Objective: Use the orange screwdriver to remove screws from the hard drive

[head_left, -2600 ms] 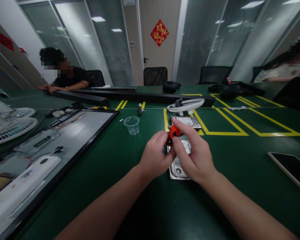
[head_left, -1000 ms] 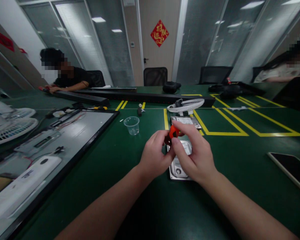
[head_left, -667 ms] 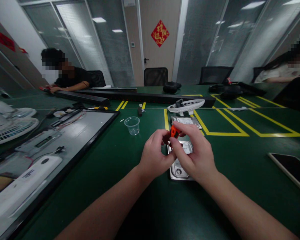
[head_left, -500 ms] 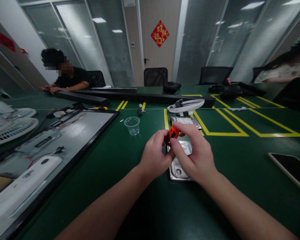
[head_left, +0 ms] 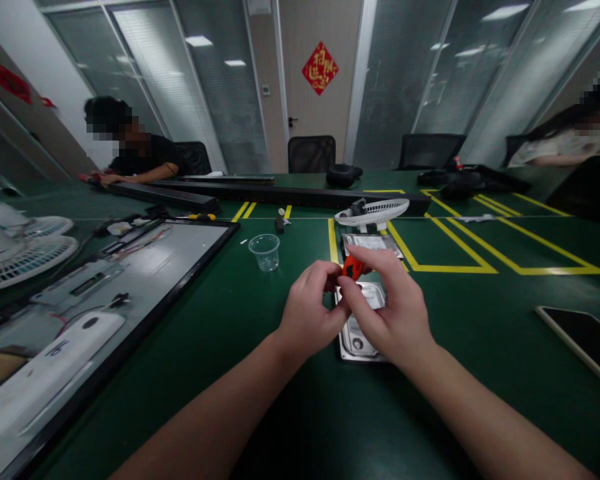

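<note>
Orange-handled screwdriver point(head_left: 352, 267) is pinched between both hands, above the silver hard drive point(head_left: 359, 323) lying flat on the green table point(head_left: 240, 313). Only the orange handle end shows; shaft and tip are hidden behind the fingers, so whether the tip touches the drive can't be told. Handle top faces up and slightly away from the camera, so the long axis looks near vertical, roughly square to the drive's face.

Left hand point(head_left: 310, 313): fingers curled in, thumb and fingertips closed around the lower part of the tool. Right hand point(head_left: 387, 310): thumb and forefinger closed on the orange handle, other fingers loosely bent over the drive. Both hands are shut on the tool and touch each other at the fingertips.

The drive's long axis runs away from the person, near end just beyond the wrists. A second drive point(head_left: 373, 243) lies just past it, then a white fan grille point(head_left: 373, 211). A clear plastic cup point(head_left: 265, 251) stands upright to the left, well apart from the hands. A large framed panel point(head_left: 145, 267) lies at far left, a dark tablet point(head_left: 583, 337) at right.
</note>
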Motion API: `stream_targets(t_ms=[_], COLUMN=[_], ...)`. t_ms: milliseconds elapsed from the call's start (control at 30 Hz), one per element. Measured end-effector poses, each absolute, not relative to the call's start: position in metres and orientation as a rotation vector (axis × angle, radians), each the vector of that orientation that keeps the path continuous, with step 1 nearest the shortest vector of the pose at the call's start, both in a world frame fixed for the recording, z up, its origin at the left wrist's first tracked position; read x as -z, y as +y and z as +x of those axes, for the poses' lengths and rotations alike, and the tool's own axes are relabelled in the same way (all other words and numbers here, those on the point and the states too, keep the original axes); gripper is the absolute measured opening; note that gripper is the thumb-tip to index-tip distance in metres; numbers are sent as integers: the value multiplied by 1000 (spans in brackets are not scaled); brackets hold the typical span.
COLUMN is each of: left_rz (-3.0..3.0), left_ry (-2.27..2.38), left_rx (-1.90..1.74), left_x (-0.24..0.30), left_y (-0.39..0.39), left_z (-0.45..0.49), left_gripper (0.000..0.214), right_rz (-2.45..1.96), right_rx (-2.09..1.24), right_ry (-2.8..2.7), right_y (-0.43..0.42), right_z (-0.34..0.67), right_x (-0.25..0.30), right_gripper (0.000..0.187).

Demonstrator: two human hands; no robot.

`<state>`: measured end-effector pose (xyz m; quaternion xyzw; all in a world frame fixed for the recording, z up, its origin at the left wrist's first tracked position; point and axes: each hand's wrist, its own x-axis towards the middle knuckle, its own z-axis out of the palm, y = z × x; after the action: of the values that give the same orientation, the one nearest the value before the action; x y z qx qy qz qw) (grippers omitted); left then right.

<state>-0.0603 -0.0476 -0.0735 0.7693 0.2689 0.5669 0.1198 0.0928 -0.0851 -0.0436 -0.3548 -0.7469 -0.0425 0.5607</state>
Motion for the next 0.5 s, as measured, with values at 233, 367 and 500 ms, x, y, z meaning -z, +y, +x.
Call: stream_targets(t_ms=[233,367,500], left_rz=[2285,2252,2252], left_ry=[757,798,801], left_rx=[-1604,-1679,-1687], left_x=[69,72,73], left_y=[-49,-49,-48], left_z=[-60,-60,-60], left_gripper=[7,22,22], right_rz=[-820,-819,-832], right_rx=[34,57,81], right_ry=[-1790,-1782,-1766], right_y=[-87,-86,-86], right_z=[93,93,93], right_x=[43,44,43], right_gripper=[49,49,47])
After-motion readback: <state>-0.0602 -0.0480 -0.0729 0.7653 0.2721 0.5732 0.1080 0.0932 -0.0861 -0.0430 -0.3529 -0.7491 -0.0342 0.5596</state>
